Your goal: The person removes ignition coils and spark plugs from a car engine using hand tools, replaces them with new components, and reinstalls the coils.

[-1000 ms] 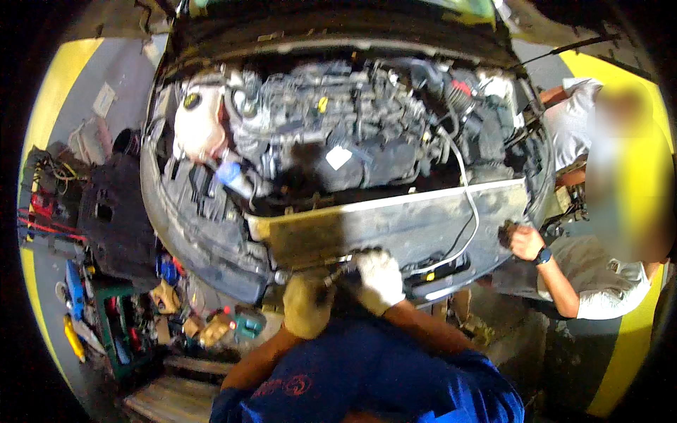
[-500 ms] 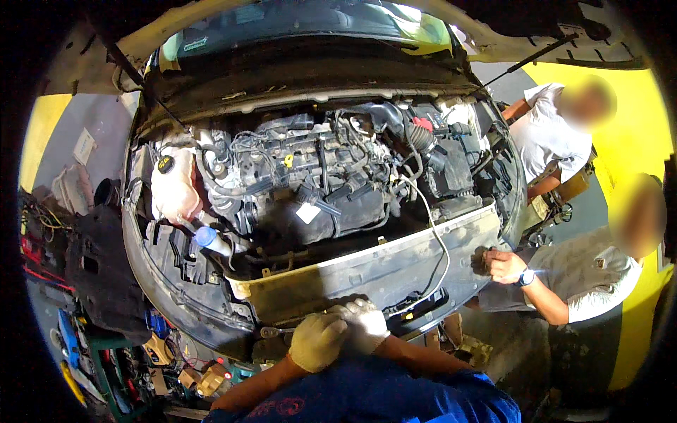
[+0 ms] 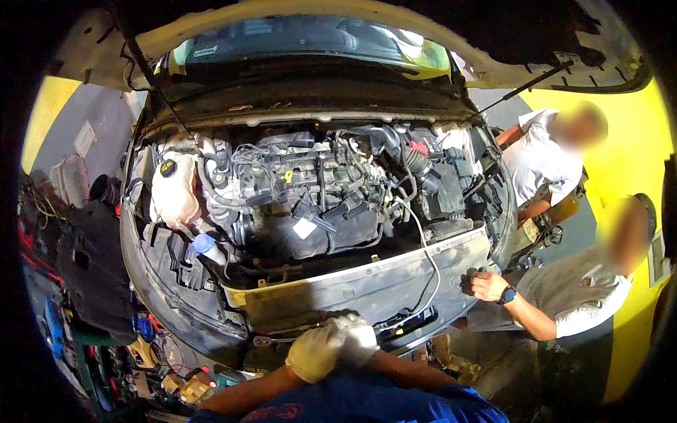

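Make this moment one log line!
pale-gloved left hand and pale-gloved right hand: close together | grips: unclear | ahead: long grey panel | by left hand: slim silver metal tool

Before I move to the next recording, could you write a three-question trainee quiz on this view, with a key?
1. True or false: the gloved left hand and right hand are close together at the long panel.
2. The small cap below the pale tank is: A) red, B) blue, C) green.
3. Fill in: near the co-worker's hand, the wrist wears a ____.

Key: 1. True; 2. B; 3. Watch.
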`<state>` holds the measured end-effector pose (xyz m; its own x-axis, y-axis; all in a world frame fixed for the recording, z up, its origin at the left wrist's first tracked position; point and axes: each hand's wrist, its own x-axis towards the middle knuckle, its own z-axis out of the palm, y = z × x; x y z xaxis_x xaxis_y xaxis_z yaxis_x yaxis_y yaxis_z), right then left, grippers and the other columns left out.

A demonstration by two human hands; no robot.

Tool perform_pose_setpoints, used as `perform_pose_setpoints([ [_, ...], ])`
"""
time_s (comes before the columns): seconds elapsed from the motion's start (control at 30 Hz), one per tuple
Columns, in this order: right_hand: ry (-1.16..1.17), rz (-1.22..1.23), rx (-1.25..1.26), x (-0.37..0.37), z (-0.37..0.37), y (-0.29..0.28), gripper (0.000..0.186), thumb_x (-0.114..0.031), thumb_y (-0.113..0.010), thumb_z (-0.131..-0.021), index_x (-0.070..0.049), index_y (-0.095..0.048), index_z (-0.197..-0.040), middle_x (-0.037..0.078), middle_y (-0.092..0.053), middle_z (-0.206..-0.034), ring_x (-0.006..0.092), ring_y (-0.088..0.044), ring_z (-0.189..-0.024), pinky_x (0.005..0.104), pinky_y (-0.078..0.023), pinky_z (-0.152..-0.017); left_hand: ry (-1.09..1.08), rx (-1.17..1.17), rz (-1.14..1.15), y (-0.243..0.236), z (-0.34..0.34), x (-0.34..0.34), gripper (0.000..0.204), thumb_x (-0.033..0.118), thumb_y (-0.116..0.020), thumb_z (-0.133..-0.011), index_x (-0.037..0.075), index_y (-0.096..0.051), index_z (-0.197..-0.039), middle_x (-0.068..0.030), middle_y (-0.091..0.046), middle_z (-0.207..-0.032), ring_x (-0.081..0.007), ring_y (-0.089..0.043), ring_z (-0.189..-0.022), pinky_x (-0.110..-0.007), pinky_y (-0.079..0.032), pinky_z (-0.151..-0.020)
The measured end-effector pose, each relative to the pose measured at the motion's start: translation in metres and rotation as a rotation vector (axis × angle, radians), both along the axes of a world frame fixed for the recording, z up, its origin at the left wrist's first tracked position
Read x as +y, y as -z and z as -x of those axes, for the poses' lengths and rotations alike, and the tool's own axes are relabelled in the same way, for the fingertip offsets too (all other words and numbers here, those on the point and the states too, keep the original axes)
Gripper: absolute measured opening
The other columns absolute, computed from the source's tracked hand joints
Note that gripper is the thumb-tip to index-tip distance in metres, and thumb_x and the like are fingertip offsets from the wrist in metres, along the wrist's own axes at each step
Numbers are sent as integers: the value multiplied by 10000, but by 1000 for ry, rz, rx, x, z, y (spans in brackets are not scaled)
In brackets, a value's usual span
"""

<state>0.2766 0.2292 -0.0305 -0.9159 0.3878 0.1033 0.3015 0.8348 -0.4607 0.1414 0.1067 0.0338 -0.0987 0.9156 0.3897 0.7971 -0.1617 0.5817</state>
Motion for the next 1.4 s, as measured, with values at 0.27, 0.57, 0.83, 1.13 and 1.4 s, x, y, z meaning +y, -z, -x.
perform_pose_setpoints([
  [0.27,-17,-166,-65,1,-1,-18,387,-262,-583,-840,-152,-634,-1207,59,-650,-1018,290,-615,-965,408,-500,-807,11,-84,-88,-30,12,-13,405,57,-717,-772,48,-592,-1157,-196,-650,-1050,-400,-648,-875,-456,-547,-753],
  [0.57,74,-292,409,70,16,-160,455,-194,-804,-768,-88,-707,-1200,98,-602,-870,282,-548,-734,408,-429,-636,-671,-382,-233,-26,66,-25,366,9,-587,-887,-26,-548,-1249,-190,-632,-1012,-311,-644,-847,-377,-519,-787],
  [0.83,417,428,520,262,158,-167,316,-213,-718,-883,-25,-709,-1137,123,-731,-1040,185,-670,-929,313,-517,-865,-859,-160,-103,0,131,-16,336,42,-657,-845,3,-590,-1172,-197,-626,-1029,-396,-616,-925,-453,-508,-827],
  [1.13,691,430,391,439,298,-19,116,-104,-665,-805,-9,-704,-858,85,-684,-759,173,-585,-672,337,-482,-649,-861,-129,105,29,151,-6,364,136,-664,-870,-22,-602,-1192,-221,-643,-1044,-419,-630,-941,-478,-508,-855],
  [1.4,724,91,-8,468,329,21,510,-254,-674,-783,-27,-654,-1239,234,-673,-1215,389,-623,-1175,392,-481,-1009,-885,-162,194,3,155,-1,327,190,-693,-900,-1,-647,-1162,-241,-647,-1077,-443,-637,-934,-466,-535,-808],
])
